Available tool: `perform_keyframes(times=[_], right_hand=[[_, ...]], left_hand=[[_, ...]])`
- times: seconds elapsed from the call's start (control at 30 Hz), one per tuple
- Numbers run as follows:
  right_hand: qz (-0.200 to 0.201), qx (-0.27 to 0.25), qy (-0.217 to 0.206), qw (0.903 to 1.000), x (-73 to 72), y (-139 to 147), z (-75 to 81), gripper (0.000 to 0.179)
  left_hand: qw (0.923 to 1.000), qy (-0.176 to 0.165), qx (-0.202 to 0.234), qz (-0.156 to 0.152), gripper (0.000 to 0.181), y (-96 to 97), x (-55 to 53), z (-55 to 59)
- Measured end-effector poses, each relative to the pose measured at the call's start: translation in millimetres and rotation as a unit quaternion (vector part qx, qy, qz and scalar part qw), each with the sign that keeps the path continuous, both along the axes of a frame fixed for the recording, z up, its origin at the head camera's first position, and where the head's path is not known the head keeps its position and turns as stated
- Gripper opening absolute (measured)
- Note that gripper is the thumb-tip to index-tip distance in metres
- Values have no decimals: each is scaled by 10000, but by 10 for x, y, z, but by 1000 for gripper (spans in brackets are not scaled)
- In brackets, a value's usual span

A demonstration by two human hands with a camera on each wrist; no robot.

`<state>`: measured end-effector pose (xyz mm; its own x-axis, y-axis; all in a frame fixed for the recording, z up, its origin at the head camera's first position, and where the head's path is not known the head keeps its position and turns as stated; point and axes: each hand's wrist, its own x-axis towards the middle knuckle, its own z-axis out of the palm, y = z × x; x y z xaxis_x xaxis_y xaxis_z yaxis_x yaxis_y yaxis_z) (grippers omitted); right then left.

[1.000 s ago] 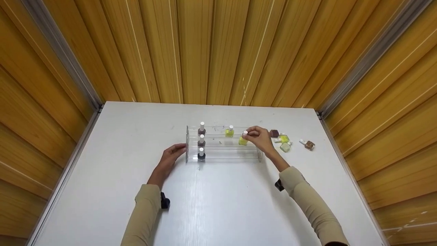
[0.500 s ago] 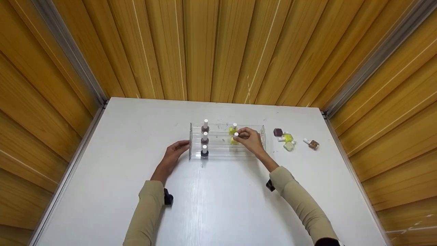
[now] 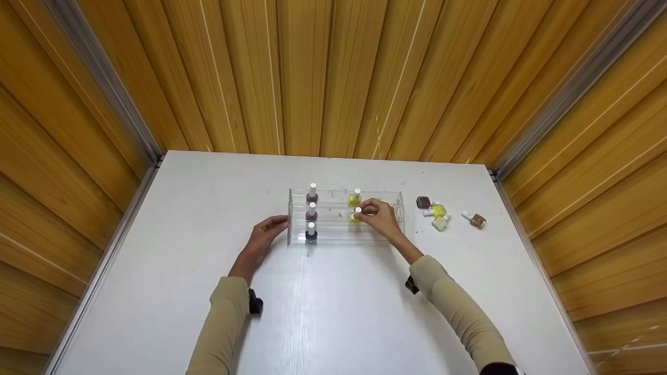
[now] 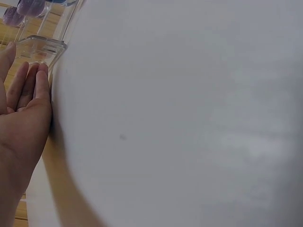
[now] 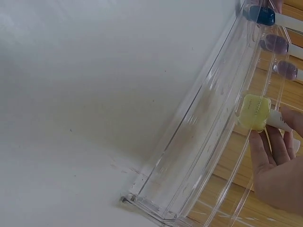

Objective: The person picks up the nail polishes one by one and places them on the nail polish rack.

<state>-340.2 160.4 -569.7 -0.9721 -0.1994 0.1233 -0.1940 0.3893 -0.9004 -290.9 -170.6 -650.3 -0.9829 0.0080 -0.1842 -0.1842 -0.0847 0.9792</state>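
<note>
Now we rest our left hand (image 3: 262,237), fingers (image 4: 42,85) extended, against the left end of the clear rack (image 3: 333,225), while the held yellow bottle (image 5: 254,112), shifted leftward along the rack's middle tier and so seemingly aligned with the rear yellow bottle (image 3: 355,200), has its cap (image 5: 276,119) pinched by our right hand (image 3: 381,219).

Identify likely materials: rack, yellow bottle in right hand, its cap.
Rack: probably clear acrylic, glossy; background shows through, edges glint.
Yellow bottle: likely glass, though clear plastic is possible; smooth, translucent, shiny.
Cap: probably plastic; opaque white, finish unclear.
</note>
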Motion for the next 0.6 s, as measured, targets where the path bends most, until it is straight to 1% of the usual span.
perform_keyframes(times=[0.1,0.13,0.2,0.37,0.5,0.6], right_hand=[[-15,25,-69,10000,-1,-5,-6,24],[-36,38,-68,10000,-26,2,-51,24],[-47,69,-113,9999,-27,-4,-62,25],[57,-132,-44,9999,1,-14,-70,27],[200,-360,140,9991,40,8,-7,28],[247,-479,244,9982,59,62,88,30]], left_hand=[[10000,13,6,7,40,4,5,8],[10000,10,-9,18,38,4,7,7],[10000,3,-12,34,39,9,8,3],[10000,-67,-43,48,38,15,18,-12],[10000,-13,4,77,39,19,10,-15],[9999,1,44,100,39,25,-6,-11]])
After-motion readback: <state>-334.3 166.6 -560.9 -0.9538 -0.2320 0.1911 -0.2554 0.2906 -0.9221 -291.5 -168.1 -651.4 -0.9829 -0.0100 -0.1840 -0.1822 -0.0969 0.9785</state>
